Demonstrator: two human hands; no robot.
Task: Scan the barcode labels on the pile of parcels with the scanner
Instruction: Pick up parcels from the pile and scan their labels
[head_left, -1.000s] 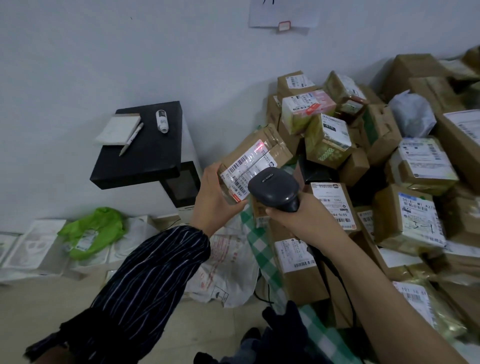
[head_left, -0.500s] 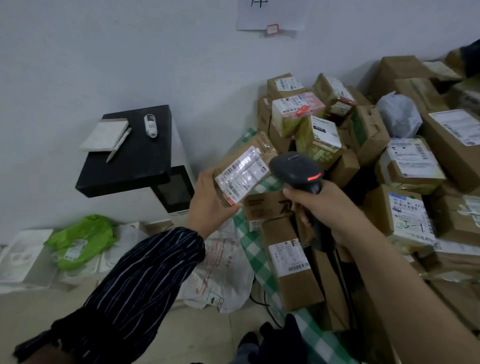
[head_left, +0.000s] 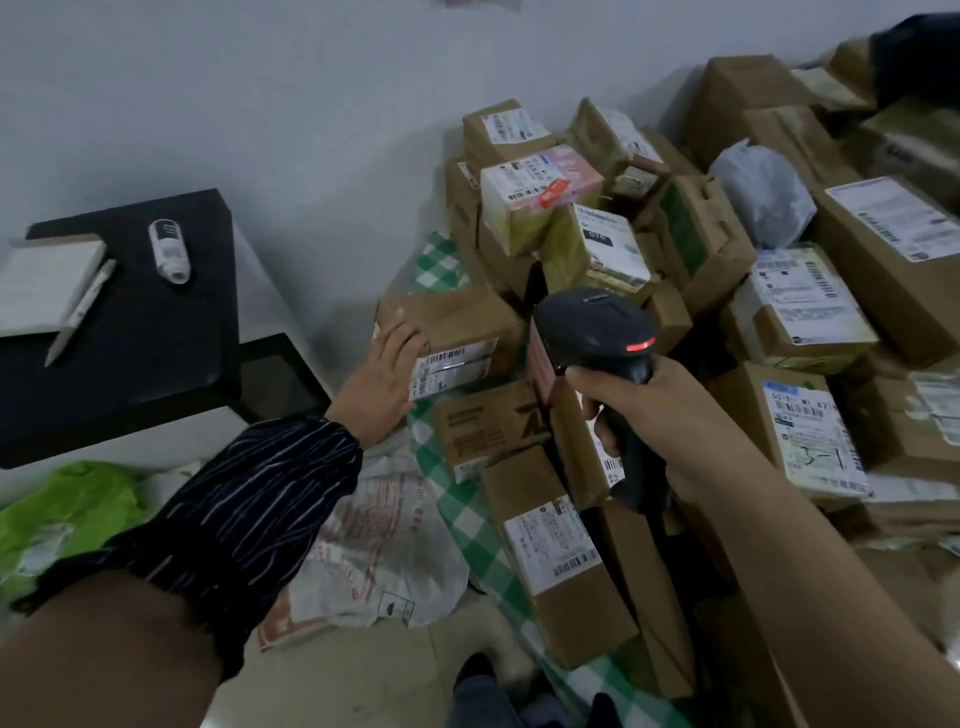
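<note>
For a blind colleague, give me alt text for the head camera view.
The right hand grips a black scanner while the left hand rests on a small brown parcel at the edge of a pile of labelled parcels by a white wall.

**Scanner raised before the heaped parcels**

The dark grey scanner (head_left: 597, 332), a red light glowing on its head, stood handle-down in the right grip (head_left: 654, 415), just in front of the pile of parcels (head_left: 696, 244). Most of these brown cartons bore white barcode labels. At the pile's left edge lay a brown parcel (head_left: 467, 317), its label (head_left: 452, 366) facing outward and the left grip (head_left: 384, 379) flat against its end.
</note>
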